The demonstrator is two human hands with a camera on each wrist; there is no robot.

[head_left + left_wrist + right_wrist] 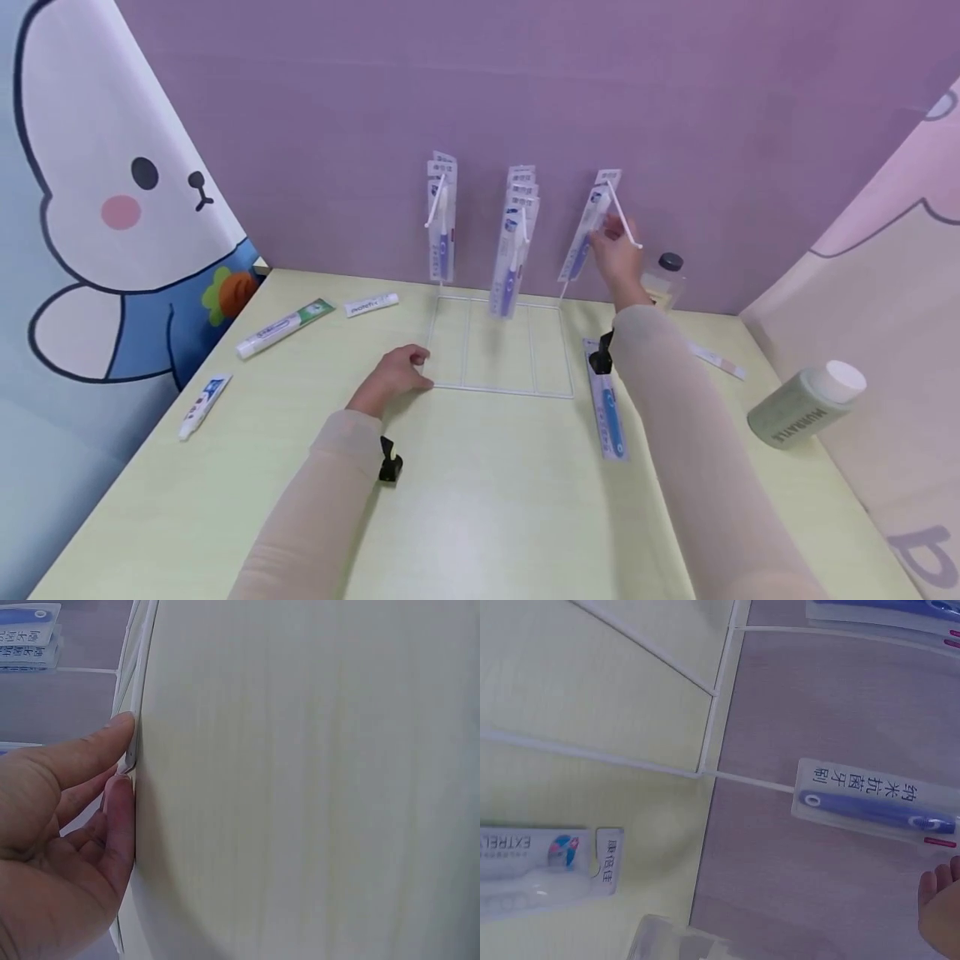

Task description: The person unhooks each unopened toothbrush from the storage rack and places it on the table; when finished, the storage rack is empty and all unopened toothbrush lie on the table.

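My left hand (396, 372) pinches the near left corner of a white wire display rack (498, 391); in the left wrist view, thumb and finger meet at its wire (141, 682). At the rack's right hook, my right hand (621, 260) holds the right edge of a packaged toothbrush (578, 252) that hangs there slightly tilted. The right wrist view catches only a few curled fingers (943, 889) beside that pack. Several packaged toothbrushes (507, 279) hang overlapping on the middle hook, and a few more packs (442, 250) hang on the left hook.
A blue packaged toothbrush (611, 421) lies right of the rack. Toothpaste tubes (277, 332) lie at the left. A clear bottle with a black cap (670, 263) stands behind my right arm, and a green bottle (795, 410) is at far right. A purple wall (337, 167) closes the back.
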